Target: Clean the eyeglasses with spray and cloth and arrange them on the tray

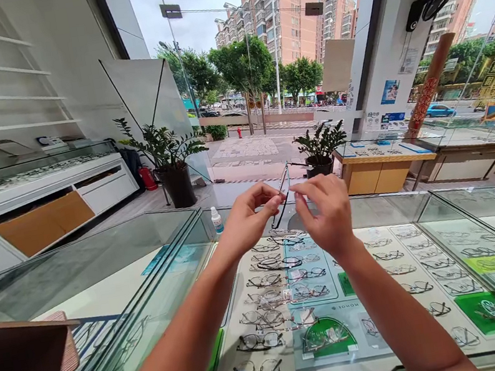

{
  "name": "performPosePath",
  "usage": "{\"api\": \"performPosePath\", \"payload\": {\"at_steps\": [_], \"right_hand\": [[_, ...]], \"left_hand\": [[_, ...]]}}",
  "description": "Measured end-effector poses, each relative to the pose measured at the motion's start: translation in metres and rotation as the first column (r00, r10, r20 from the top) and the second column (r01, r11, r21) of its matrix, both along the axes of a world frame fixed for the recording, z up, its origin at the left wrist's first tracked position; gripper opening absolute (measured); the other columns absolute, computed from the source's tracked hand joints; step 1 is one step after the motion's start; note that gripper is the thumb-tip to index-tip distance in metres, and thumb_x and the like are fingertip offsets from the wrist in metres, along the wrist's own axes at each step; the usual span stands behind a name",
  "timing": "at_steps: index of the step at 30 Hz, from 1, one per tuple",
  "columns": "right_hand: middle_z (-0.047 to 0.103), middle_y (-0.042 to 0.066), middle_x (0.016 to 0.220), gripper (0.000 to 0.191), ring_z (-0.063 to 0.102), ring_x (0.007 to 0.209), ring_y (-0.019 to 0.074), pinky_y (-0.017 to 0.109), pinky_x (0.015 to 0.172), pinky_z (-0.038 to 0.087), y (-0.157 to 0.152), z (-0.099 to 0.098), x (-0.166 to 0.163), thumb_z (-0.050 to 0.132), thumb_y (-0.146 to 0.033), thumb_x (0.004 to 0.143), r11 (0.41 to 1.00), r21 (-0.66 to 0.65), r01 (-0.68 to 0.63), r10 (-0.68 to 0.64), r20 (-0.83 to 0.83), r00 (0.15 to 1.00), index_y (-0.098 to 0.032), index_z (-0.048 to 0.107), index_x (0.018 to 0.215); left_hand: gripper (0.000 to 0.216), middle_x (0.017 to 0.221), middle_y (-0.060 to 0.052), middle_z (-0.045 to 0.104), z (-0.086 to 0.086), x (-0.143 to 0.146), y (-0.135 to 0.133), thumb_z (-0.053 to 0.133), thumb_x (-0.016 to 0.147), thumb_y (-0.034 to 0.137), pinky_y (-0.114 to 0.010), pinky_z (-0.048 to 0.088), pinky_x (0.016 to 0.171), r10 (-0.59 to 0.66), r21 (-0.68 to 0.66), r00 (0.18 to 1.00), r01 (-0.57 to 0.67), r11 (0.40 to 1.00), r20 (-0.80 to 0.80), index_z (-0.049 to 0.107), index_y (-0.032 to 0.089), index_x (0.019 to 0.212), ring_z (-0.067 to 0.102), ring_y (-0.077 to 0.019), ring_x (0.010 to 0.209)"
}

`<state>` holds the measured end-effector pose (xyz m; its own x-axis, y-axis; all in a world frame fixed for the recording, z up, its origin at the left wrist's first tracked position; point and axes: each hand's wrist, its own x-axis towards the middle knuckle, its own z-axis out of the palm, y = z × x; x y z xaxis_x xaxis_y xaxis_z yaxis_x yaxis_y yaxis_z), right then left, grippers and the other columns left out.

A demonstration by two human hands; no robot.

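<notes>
A pair of dark-framed eyeglasses (pixel 287 193) is held up above the glass display case (pixel 402 201), turned on its side. My left hand (pixel 254 213) pinches the frame between thumb and fingers from the left. From the other side, the bent fingers of my right hand (pixel 327 210) close at the frame, thumb and forefinger near each other; their exact contact is hard to see. Below both hands, rows of eyeglasses (pixel 263 281) lie inside the case. A small white bottle (pixel 216 220) stands behind my left forearm.
At left, a brown box-like object (pixel 21 363) juts in over the neighbouring case. Green and grey display cards (pixel 327 337) lie under some frames. Beyond the case are potted plants (pixel 178 181), a glass door, a fire extinguisher (pixel 147 178) and more counters (pixel 382 169).
</notes>
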<state>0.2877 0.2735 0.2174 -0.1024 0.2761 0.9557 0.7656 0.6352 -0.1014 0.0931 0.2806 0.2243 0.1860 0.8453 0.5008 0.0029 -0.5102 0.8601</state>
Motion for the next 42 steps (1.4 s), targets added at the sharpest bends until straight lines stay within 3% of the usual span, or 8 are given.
{"api": "performPosePath", "payload": {"at_steps": [3,7,16,21,33,37,39,42], "right_hand": [[0.076,0.005,0.098,0.021,0.063,0.091,0.0247,0.043,0.082,0.041,0.002,-0.005,-0.009,0.060,-0.024,0.106,0.996,-0.069,-0.062,0.069,0.111,0.991,-0.027,0.078,0.115],[0.076,0.007,0.104,0.023,0.062,0.095,0.0252,0.042,0.084,0.039,0.006,-0.009,-0.011,0.060,-0.024,0.106,0.995,-0.093,-0.041,0.049,0.088,0.995,-0.025,0.078,0.119],[0.076,0.011,0.125,0.018,0.061,0.115,0.0310,0.046,0.093,0.042,0.013,-0.008,-0.003,0.064,-0.026,0.102,0.999,-0.032,0.018,-0.018,0.005,1.000,-0.021,0.081,0.099],[0.080,0.005,0.092,0.026,0.062,0.096,0.0263,0.045,0.093,0.040,0.017,-0.007,0.002,0.062,-0.026,0.104,0.991,-0.126,0.046,-0.044,0.020,0.999,-0.022,0.076,0.082],[0.077,0.008,0.077,0.043,0.061,0.077,0.0252,0.043,0.083,0.041,0.022,-0.011,0.005,0.056,-0.034,0.107,0.918,-0.396,0.036,0.006,0.103,0.995,-0.022,0.073,0.070],[0.082,0.009,0.094,0.028,0.066,0.093,0.0299,0.047,0.091,0.044,0.021,-0.010,0.005,0.060,-0.035,0.105,0.919,-0.394,0.000,0.026,0.060,0.998,-0.021,0.080,0.091],[0.082,0.010,0.112,0.024,0.067,0.106,0.0317,0.048,0.097,0.047,0.020,-0.008,0.003,0.062,-0.035,0.103,0.914,-0.393,-0.100,0.108,0.000,0.994,-0.021,0.081,0.109],[0.078,0.011,0.127,0.031,0.067,0.119,0.0315,0.048,0.105,0.050,0.016,-0.007,-0.003,0.066,-0.037,0.102,0.853,-0.430,-0.297,0.290,-0.082,0.953,-0.023,0.076,0.127]], "left_hand": [[0.034,0.090,-0.003,0.069,0.000,-0.001,0.000,0.083,0.089,0.051,-0.032,0.056,0.080,0.011,0.001,1.000,-0.011,1.000,0.006,0.069,0.020,0.090,0.062,-0.0152,0.083],[0.037,0.091,-0.003,0.069,0.000,0.000,0.000,0.085,0.086,0.053,-0.032,0.059,0.082,0.052,-0.017,0.998,-0.052,0.999,0.046,0.069,0.019,0.089,0.064,-0.0160,0.087],[0.044,0.101,-0.007,0.077,-0.002,0.000,0.004,0.089,0.080,0.057,-0.031,0.060,0.083,0.160,-0.050,0.969,-0.154,0.987,0.186,0.068,0.019,0.091,0.070,-0.0185,0.097],[0.048,0.105,-0.007,0.078,-0.002,-0.003,0.010,0.092,0.075,0.059,-0.034,0.063,0.085,0.240,-0.068,0.922,-0.230,0.971,0.305,0.067,0.021,0.092,0.073,-0.0201,0.102],[0.048,0.109,-0.008,0.077,-0.012,-0.009,0.033,0.092,0.073,0.057,-0.033,0.065,0.080,0.336,-0.093,0.831,-0.330,0.939,0.444,0.065,0.021,0.092,0.073,-0.0198,0.101],[0.047,0.106,-0.007,0.076,-0.015,-0.002,0.030,0.090,0.076,0.058,-0.033,0.064,0.083,0.286,-0.045,0.894,-0.288,0.956,0.345,0.067,0.021,0.093,0.072,-0.0195,0.103],[0.044,0.107,-0.007,0.074,-0.016,0.003,0.027,0.088,0.078,0.057,-0.031,0.064,0.082,0.254,-0.027,0.920,-0.258,0.966,0.298,0.068,0.020,0.092,0.069,-0.0190,0.102],[0.040,0.112,-0.006,0.071,-0.018,0.011,0.020,0.088,0.079,0.053,-0.029,0.062,0.079,0.203,-0.030,0.942,-0.202,0.979,0.268,0.068,0.019,0.087,0.066,-0.0173,0.099]]}}
